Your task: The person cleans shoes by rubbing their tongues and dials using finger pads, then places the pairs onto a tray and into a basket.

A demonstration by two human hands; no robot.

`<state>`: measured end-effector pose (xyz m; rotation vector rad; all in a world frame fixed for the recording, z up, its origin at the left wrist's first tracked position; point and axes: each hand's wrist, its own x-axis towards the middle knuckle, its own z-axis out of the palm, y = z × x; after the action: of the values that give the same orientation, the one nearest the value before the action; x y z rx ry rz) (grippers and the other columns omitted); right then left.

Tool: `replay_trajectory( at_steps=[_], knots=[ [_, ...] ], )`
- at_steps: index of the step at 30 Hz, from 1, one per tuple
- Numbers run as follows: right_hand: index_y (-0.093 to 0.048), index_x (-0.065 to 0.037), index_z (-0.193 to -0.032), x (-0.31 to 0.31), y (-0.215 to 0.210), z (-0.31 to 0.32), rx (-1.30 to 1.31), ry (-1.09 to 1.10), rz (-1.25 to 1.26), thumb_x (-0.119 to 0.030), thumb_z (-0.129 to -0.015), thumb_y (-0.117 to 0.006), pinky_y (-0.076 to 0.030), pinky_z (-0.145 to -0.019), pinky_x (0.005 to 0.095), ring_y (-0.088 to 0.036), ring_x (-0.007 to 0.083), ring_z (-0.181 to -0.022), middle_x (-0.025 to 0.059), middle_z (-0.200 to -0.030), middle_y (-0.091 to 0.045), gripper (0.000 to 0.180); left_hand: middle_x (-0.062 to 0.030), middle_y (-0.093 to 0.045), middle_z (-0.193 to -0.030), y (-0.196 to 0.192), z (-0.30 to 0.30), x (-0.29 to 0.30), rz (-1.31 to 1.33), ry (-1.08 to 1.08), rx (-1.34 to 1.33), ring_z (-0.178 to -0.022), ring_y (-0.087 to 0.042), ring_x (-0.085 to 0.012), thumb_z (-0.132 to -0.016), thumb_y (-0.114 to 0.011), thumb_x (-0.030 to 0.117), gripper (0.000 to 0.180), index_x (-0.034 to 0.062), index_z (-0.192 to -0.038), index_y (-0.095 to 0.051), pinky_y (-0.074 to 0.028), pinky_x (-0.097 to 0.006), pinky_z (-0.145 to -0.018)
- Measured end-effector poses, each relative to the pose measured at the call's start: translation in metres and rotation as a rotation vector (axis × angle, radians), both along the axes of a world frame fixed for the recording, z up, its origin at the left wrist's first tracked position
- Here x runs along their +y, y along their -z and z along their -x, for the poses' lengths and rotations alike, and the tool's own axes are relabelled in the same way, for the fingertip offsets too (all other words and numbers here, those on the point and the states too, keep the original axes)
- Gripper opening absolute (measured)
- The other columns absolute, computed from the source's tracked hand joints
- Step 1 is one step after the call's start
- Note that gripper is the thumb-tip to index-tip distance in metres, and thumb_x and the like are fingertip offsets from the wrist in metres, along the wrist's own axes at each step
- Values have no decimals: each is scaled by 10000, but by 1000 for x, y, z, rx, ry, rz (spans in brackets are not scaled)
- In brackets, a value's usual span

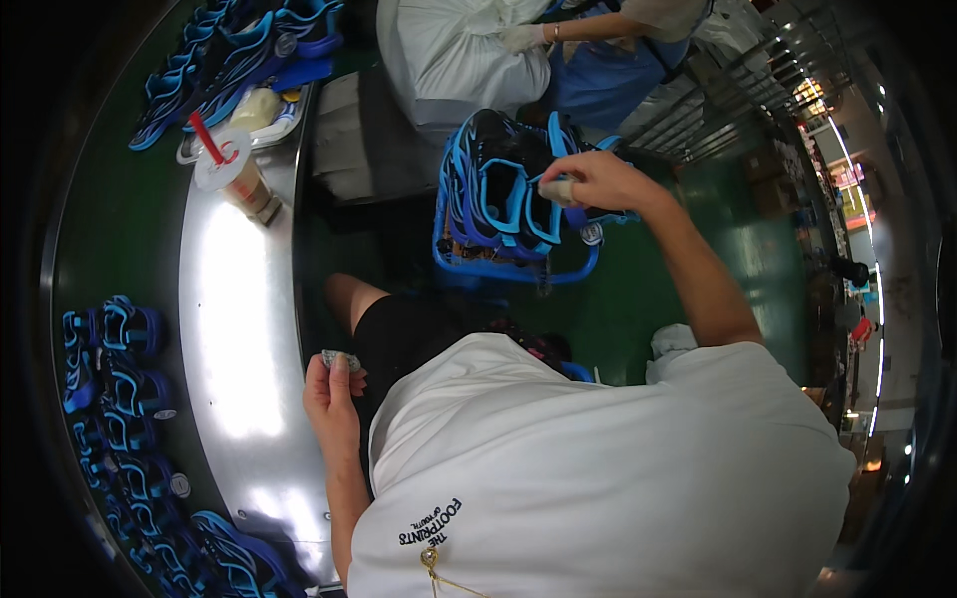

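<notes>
Black and blue shoes (503, 189) stand packed together on a blue-framed stool or rack ahead of me. Over them reaches my right hand (583, 182), its fingers closed in a pinch at the collar of one shoe; a pale covering wraps a fingertip. My left hand (332, 394) is low beside the metal worktop, thumb and fingers closed on a small crumpled greyish piece (340, 360). Its exact kind is too small to make out. A round pale tag (592, 234) hangs by the near right shoe.
The shiny metal worktop (234, 329) runs along my left, with a drink cup and red straw (231, 174) near its far end. More shoes (130, 429) line a green surface beyond. Ahead, a co-worker's gloved hand (523, 38) touches a large white bag (464, 70).
</notes>
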<state>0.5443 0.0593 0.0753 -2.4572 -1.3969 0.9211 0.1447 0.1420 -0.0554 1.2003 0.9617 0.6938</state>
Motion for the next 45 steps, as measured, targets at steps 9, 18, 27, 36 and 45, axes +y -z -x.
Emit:
replay_trajectory(
  at_steps=[9, 18, 27, 36, 45],
  knots=[
    [-679, -41, -984, -90, 14, -63, -314, 543, -169, -232, -836, -643, -501, -674, 278, -639, 139, -692, 88, -810, -682, 244, -90, -604, -845, -22, -84, 8, -649, 387, 175, -780, -564, -184, -858, -619, 58, 70, 23, -918, -609, -455, -300, -686],
    [-638, -135, -1151, -171, 86, -112, -89, 320, -237, -409, -708, -776, -489, -816, 357, -595, 273, -952, 158, -1024, -591, 539, -232, -478, -1289, -6, -242, -16, -1414, 822, 369, -1245, -383, -438, -687, -770, 165, 561, 191, -1211, -571, -304, -539, -1024],
    [-556, -209, -1289, -147, 92, -86, -106, 565, 23, -579, -657, -737, -419, -976, 416, -502, 378, -1165, 250, -1238, -524, 754, -210, -560, -1101, 24, -283, -14, -1412, 939, 536, -1042, -528, -366, -705, -764, 229, 616, 206, -1270, -520, -350, -488, -950],
    [-405, -33, -1391, -155, 186, -76, 293, 790, -496, -467, -665, -812, -450, -925, 333, -587, 235, -1061, 170, -1241, -573, 939, -154, -586, -964, 32, -296, -14, -1346, 918, 531, -985, -543, -331, -681, -785, 267, 544, 205, -1173, -562, -373, -431, -857],
    [-387, -47, -1408, -139, 239, -78, 1002, 887, -1175, -154, -832, -726, -420, -922, 277, -560, 131, -1048, 50, -1186, -584, 676, -165, -569, -922, 30, -299, -19, -1394, 915, 523, -943, -541, -342, -703, -766, 219, 486, 175, -1146, -571, -406, -460, -843]
  ],
)
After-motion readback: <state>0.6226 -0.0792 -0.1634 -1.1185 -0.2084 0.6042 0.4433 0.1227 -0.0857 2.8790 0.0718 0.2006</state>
